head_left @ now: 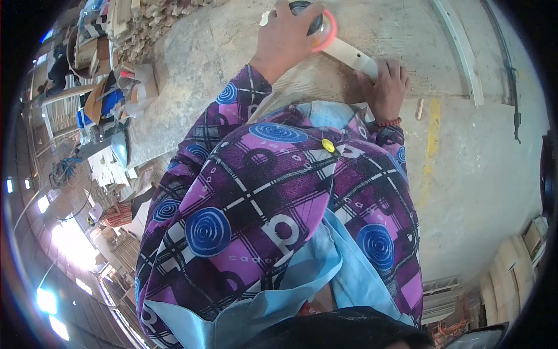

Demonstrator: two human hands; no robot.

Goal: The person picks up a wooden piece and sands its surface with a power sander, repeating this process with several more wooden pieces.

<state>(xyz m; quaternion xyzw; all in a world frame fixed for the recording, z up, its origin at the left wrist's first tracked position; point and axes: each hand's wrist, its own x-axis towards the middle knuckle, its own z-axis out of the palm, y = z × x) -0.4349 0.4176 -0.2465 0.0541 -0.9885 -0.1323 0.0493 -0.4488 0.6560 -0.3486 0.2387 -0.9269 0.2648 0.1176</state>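
My left hand (285, 39) is closed around a round, dark-topped tool (315, 24) with a glowing pink-red rim, which looks like a disc sander. Its lower edge meets a pale wooden strip (350, 57) with small dark holes. At the other end of that strip, my right hand (388, 87) grips it, thumb on one side and fingers bent over the other; a red beaded bracelet circles the wrist. The underside of the tool is hidden by my left hand and the rim. Both forearms wear purple patterned sleeves (244, 99).
A long pale rail (462, 49) and a thin dark bar (511, 75) lie on the right. A small wood offcut (419, 109) rests near a yellow line (433, 134). Stacked wood pieces (157, 29) stand at upper left, with a cluttered bench area below them.
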